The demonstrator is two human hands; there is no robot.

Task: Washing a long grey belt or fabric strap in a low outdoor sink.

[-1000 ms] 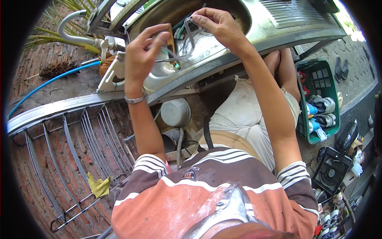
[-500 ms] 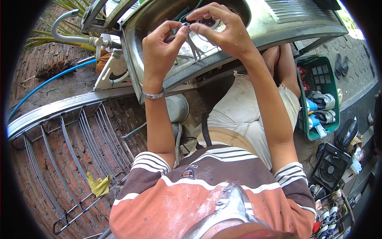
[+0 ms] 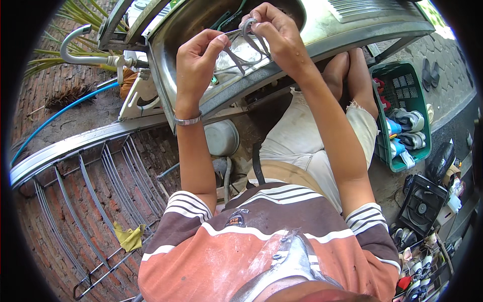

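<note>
A hand could pass over the ridged drainboard [image 3: 365,10] at the right end of the sink [image 3: 322,25]. Over its near side, the left hand [image 3: 198,55], right hand [image 3: 276,35] and grey cord [image 3: 235,61] block passage; metal bars [image 3: 148,21] and a tap [image 3: 83,60] crowd its left.
</note>
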